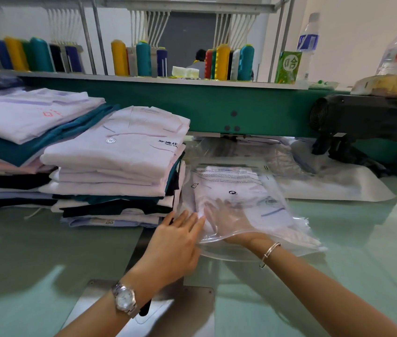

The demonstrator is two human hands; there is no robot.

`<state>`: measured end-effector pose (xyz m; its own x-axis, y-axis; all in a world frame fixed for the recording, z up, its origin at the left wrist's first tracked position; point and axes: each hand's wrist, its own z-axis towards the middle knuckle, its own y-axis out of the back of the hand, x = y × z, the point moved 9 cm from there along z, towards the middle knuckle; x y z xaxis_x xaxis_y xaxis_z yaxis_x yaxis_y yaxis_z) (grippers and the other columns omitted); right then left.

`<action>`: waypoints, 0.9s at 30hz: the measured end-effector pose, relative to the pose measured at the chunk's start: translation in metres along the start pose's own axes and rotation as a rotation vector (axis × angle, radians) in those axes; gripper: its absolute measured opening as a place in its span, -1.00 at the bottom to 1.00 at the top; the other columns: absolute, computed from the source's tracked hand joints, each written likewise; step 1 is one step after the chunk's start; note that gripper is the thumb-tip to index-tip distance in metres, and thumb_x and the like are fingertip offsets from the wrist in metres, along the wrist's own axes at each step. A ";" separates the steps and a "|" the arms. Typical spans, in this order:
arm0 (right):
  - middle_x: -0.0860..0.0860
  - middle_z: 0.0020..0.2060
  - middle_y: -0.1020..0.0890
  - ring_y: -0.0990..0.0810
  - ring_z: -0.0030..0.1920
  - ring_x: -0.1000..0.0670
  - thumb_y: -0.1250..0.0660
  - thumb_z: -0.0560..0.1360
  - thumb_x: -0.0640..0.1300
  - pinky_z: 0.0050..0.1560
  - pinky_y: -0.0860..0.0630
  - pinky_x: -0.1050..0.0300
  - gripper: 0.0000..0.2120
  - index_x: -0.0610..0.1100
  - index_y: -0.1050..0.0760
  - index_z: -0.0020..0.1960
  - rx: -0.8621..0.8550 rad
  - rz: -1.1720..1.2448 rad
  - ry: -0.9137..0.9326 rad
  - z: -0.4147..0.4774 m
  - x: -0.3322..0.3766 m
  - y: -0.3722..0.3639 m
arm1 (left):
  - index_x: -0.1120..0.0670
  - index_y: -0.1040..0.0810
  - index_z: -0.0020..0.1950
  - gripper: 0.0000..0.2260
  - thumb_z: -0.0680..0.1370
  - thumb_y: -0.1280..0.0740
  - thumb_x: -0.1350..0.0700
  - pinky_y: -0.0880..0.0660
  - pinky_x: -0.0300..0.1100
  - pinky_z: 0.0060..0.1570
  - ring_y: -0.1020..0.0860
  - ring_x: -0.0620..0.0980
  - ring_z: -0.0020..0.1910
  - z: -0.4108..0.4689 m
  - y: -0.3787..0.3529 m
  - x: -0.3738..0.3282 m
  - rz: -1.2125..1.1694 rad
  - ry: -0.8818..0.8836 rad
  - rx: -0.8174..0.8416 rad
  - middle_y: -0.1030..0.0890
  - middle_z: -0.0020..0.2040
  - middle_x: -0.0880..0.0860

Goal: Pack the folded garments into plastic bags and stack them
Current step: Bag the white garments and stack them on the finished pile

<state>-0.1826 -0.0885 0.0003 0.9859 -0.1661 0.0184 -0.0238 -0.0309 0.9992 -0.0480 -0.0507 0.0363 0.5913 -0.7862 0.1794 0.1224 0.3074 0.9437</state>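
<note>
A clear plastic bag [236, 183] with printed warning text lies on the green table, and a folded white garment [275, 215] sits inside it. My right hand [229, 215] is inside the bag's open near end, fingers straight and flat on the garment, seen through the plastic. My left hand [175, 242] rests with straight fingers at the bag's left near edge. A tall stack of folded garments [117, 166], white on top with dark and teal layers, stands just left of the bag.
A second stack of folded clothes [22, 132] sits at far left. More empty plastic bags [326, 183] lie behind the bag, under the green machine beam [192, 105]. Thread cones [221, 62] and bottles [307, 42] line the shelf. A metal plate [110, 302] lies near me.
</note>
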 end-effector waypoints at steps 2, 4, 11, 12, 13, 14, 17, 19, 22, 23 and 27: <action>-0.15 0.56 0.12 0.17 0.55 -0.17 0.00 0.65 0.12 0.49 0.16 -0.19 -0.38 -0.06 0.18 0.58 0.077 -0.029 0.040 -0.021 0.006 0.004 | 0.02 -0.30 0.51 -0.43 0.55 0.04 -0.15 -0.30 -0.01 0.38 -0.43 0.02 0.39 0.001 0.019 -0.003 -0.056 -0.023 -0.067 -0.45 0.43 0.06; -0.05 0.55 0.23 0.27 0.54 -0.07 0.04 0.62 0.22 0.49 0.21 -0.01 -0.35 0.02 0.24 0.57 0.255 0.031 0.215 -0.056 0.016 0.002 | 0.02 -0.40 0.45 -0.40 0.56 0.12 -0.21 -0.41 -0.08 0.24 -0.53 -0.02 0.26 0.010 0.038 0.000 -0.137 -0.031 -0.123 -0.53 0.35 0.01; -0.13 0.41 -0.42 -0.40 0.41 -0.04 0.03 0.68 -0.01 0.48 -0.22 -0.09 -0.54 -0.16 -0.19 0.53 0.846 0.656 0.731 -0.122 0.038 0.101 | 0.13 -0.45 0.08 -0.81 0.63 -0.11 0.08 -0.43 -0.08 -0.06 -0.54 0.09 -0.09 0.133 0.041 0.025 -0.139 0.148 0.032 -0.58 0.00 0.07; -0.19 0.38 -0.44 -0.43 0.39 -0.15 0.10 0.67 0.01 0.45 -0.26 -0.16 -0.51 -0.20 -0.22 0.50 0.789 0.778 0.793 -0.107 0.038 0.124 | 0.16 -0.50 0.11 -0.80 0.60 -0.15 0.10 -0.46 -0.03 0.06 -0.56 0.12 -0.02 0.150 0.033 0.026 -0.172 0.171 0.082 -0.59 0.02 0.10; -0.23 0.36 -0.45 -0.44 0.37 -0.21 0.13 0.66 0.05 0.43 -0.28 -0.18 -0.46 -0.23 -0.25 0.48 0.692 0.898 0.792 -0.082 0.033 0.142 | 0.18 -0.52 0.15 -0.77 0.59 -0.18 0.11 -0.45 -0.01 0.14 -0.57 0.16 0.05 0.167 0.025 0.027 -0.213 0.183 0.085 -0.60 0.07 0.14; -0.25 0.34 -0.47 -0.45 0.35 -0.24 0.13 0.66 0.07 0.40 -0.32 -0.17 -0.44 -0.27 -0.28 0.46 0.576 1.040 0.738 -0.051 0.023 0.156 | 0.21 -0.51 0.21 -0.74 0.60 -0.19 0.12 -0.42 -0.02 0.17 -0.55 0.19 0.11 0.182 0.018 0.027 -0.247 0.194 0.071 -0.59 0.14 0.19; -0.21 0.26 -0.55 -0.55 0.25 -0.18 0.03 0.68 -0.04 0.31 -0.46 -0.05 -0.56 -0.28 -0.37 0.39 0.134 1.346 0.293 0.055 -0.028 0.155 | 0.33 -0.23 0.47 -0.55 0.67 -0.06 0.09 -0.29 0.04 0.36 -0.33 0.26 0.42 0.214 -0.028 0.038 -0.378 0.347 0.240 -0.31 0.46 0.32; -0.16 0.31 -0.52 -0.52 0.28 -0.12 0.01 0.68 -0.08 0.33 -0.42 -0.01 -0.60 -0.21 -0.35 0.42 -0.083 1.138 0.038 0.097 -0.064 0.122 | 0.31 0.06 0.56 -0.46 0.70 0.03 0.01 -0.08 0.06 0.51 -0.04 0.21 0.56 0.223 -0.063 0.045 -0.387 0.436 0.357 0.01 0.58 0.26; -0.17 0.48 -0.28 -0.26 0.47 -0.14 0.08 0.68 0.01 0.46 -0.20 -0.08 -0.51 -0.26 -0.22 0.48 -0.110 0.786 -0.103 0.125 -0.071 0.069 | 0.26 0.23 0.57 -0.42 0.70 0.06 -0.02 0.13 0.09 0.53 0.21 0.16 0.57 0.231 -0.098 0.047 -0.375 0.445 0.299 0.23 0.58 0.21; -0.15 0.51 -0.21 -0.18 0.50 -0.13 0.11 0.68 0.02 0.50 -0.12 -0.09 -0.50 -0.23 -0.18 0.51 -0.115 0.709 -0.070 0.131 -0.070 0.054 | 0.25 0.27 0.56 -0.38 0.69 0.04 -0.04 0.17 0.11 0.52 0.27 0.16 0.56 0.232 -0.107 0.046 -0.322 0.422 0.292 0.27 0.57 0.20; -0.09 0.57 -0.03 0.04 0.55 -0.20 0.15 0.67 -0.01 0.50 0.09 -0.24 -0.54 -0.02 -0.05 0.56 -0.175 0.354 -0.085 0.147 -0.084 0.015 | 0.12 0.36 0.56 -0.30 0.64 -0.01 -0.13 0.32 0.14 0.49 0.39 0.16 0.52 0.228 -0.133 0.050 -0.300 0.400 0.313 0.40 0.54 0.10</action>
<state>-0.2905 -0.2195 0.0089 0.9046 -0.2175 0.3667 -0.3237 0.2095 0.9227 -0.2162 -0.2535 -0.0171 0.8295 -0.5322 -0.1696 0.1256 -0.1183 0.9850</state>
